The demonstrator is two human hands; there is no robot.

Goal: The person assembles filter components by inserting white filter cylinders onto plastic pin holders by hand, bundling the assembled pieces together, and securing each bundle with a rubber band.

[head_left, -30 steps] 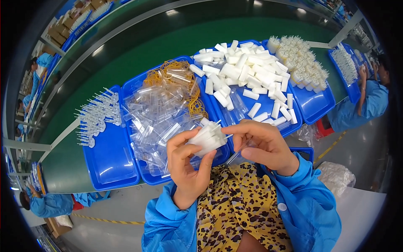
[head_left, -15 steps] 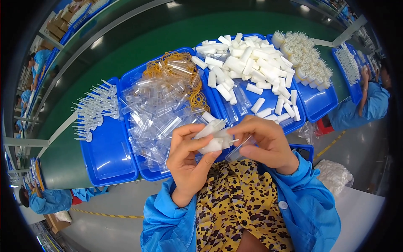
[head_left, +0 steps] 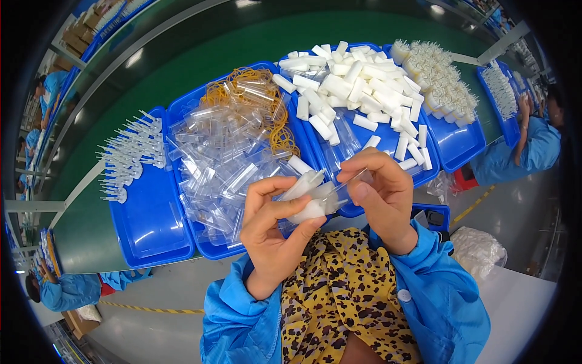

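My left hand [head_left: 271,225] is closed round a bundle of white blocks [head_left: 310,210], thumb below and fingers above. Thin pale pins poke out of the bundle's right side. Just to the right, my right hand [head_left: 387,199] is raised with thumb and forefinger pinched on a clear plastic piece [head_left: 365,176], whose far part is hard to make out. Clear film seems to lie over the right end of the bundle. Beyond my left hand, a blue tray [head_left: 209,247] holds clear plastic sleeves [head_left: 221,164] and yellow rubber bands [head_left: 282,136].
Loose white blocks [head_left: 364,85] are heaped in a blue tray [head_left: 431,173] ahead. At far right stand banded white bundles [head_left: 445,91]. White pin-like parts [head_left: 130,158] lie in the left blue tray [head_left: 151,258]. A co-worker [head_left: 536,142] sits at the right.
My right hand has lifted up and away from the bundle, with its fingers turned more upright. The left hand keeps its hold in nearly the same place. The view has shifted slightly.
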